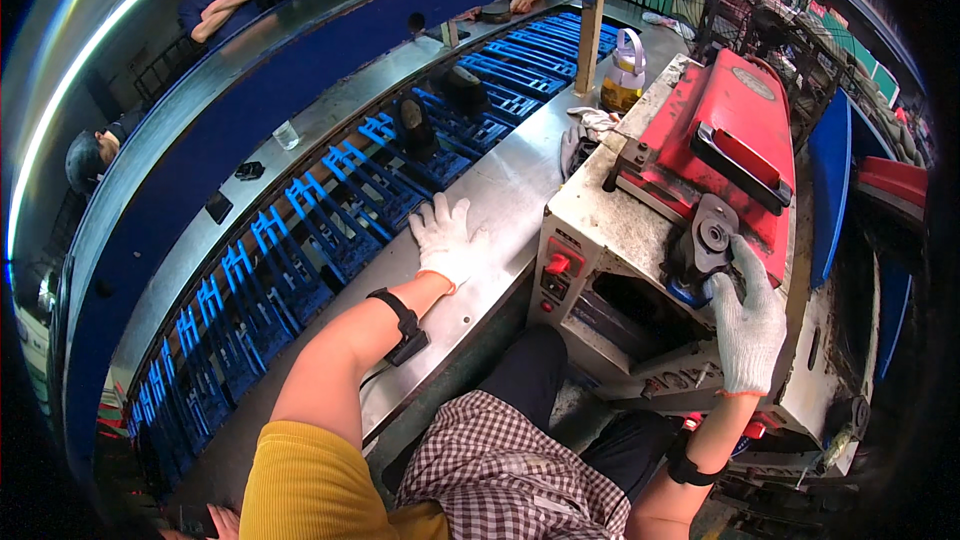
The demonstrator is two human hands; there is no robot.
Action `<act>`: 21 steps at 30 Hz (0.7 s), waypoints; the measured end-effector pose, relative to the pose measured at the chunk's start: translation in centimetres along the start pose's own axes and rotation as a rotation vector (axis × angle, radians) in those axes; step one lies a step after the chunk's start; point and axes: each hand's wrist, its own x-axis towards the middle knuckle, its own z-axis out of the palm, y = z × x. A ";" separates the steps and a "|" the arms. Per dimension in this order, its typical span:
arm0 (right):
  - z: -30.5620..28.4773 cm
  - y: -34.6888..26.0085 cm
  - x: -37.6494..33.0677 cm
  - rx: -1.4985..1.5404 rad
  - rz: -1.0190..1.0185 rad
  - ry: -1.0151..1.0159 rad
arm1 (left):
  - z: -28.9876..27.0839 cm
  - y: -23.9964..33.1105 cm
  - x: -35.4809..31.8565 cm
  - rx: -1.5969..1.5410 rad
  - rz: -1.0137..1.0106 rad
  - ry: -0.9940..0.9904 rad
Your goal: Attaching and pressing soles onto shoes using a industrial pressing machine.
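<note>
My left hand (446, 240), in a white knitted glove with an orange cuff, lies spread on the metal ledge (510, 180) beside the conveyor. Nothing is in it. At the red-topped machine (700, 130), my right hand (748, 325), gloved the same way, has its thumb and fingers around the lower right edge of a grey rounded piece (714, 233). Concentric rings mark that piece, with a dark body and a blue edge under it. It resembles a shoe's sole, but its kind is not certain. The machine's open black handle (740, 165) sits just above.
Blue slats (270, 230) form a conveyor on my left, carrying dark shoes (415, 120). A clear cup (286, 135) stands on its far ledge. Beyond the machine are a jug of yellow liquid (622, 85) and crumpled gloves (585, 135). Other people are across the line.
</note>
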 end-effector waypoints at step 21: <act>0.0 0.2 0.0 0.032 0.017 0.000 | -0.3 0.4 0.4 0.036 -0.159 -0.114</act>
